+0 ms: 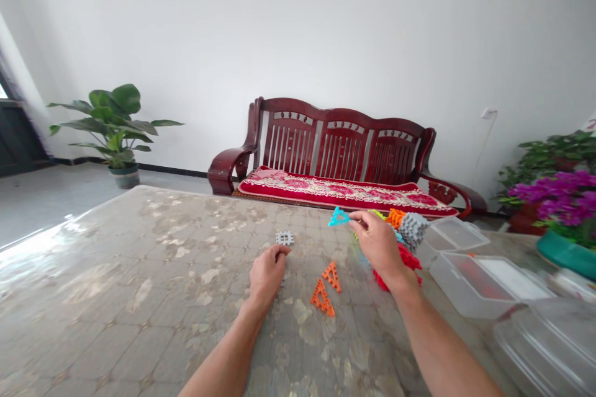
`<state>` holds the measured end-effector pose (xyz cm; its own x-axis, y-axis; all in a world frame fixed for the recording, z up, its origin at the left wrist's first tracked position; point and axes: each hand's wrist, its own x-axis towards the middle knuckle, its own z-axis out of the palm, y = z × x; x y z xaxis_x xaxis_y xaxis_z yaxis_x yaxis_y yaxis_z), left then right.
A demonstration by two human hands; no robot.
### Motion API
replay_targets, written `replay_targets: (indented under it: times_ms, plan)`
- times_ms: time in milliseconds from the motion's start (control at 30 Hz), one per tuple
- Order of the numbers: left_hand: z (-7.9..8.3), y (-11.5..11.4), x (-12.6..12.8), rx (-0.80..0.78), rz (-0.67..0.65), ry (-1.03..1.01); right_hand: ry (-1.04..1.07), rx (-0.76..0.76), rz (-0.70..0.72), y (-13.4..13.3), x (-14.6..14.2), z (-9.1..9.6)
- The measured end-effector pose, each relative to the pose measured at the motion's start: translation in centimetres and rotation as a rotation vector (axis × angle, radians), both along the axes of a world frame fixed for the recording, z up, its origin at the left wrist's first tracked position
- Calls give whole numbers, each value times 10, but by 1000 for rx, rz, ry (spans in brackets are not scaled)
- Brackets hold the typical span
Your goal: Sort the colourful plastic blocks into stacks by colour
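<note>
Cyan triangular plastic piece (337, 224) pinched by the right hand (379, 245) above the desk (116, 273).

It is gripped between thumb and forefinger, the other fingers loosely curled. The left hand (267, 273) is curled on the desk, a grey square grid piece (284, 237) just beyond it; whether anything is held cannot be told. Orange triangular pieces (331, 273) lie between the hands, and a heap of coloured interlocking pieces (405, 229) is seen behind the right hand.

We have two triangles (323, 311) on the table (116, 298), with a grid piece (284, 238) behind them, boxes (484, 288) to their right, a bench (339, 149) behind the table, and a plant (112, 124) left of it.
</note>
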<state>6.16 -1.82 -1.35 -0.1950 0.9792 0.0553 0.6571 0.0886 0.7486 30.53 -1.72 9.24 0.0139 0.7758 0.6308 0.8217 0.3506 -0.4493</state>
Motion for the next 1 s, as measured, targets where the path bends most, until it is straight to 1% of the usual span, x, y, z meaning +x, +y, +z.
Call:
replay_targets:
  times_ms: [67, 100, 200, 267, 333, 400, 467, 633, 700, 800, 900, 1000]
  plan:
    - [0, 0, 0, -12, 4, 11, -27, 13, -95, 1, 25, 12]
    - [0, 0, 0, -16, 5, 15, -47, -3, -152, 3, 38, 17]
    - [0, 1, 0, -24, 5, 22, -116, -103, -312, 9, 79, 24]
    - [0, 1, 0, -26, 0, 27, -171, -175, -365, 15, 103, 22]
    - [0, 1, 0, -27, -3, 33, -216, -267, -374, 21, 124, 16]
    - [0, 2, 0, -23, -4, 35, -236, -365, -360, 25, 138, 8]
    - [0, 2, -1, -21, -3, 35, -232, -422, -348, 29, 147, -1]
    - [0, 1, 0, -16, -5, 29, -211, -444, -365, 34, 151, -16]
    - [0, 1, 0, -15, -2, 29, -207, -439, -347, 33, 149, -17]
    - [-1, 1, 0, -10, 2, 33, -180, -364, -320, 25, 142, -12]
    - [-1, 2, 0, -9, 11, 33, -116, -246, -283, 11, 121, -4]
    - [-2, 2, 0, 13, 14, 2, -67, -169, -151, -6, 83, -6]
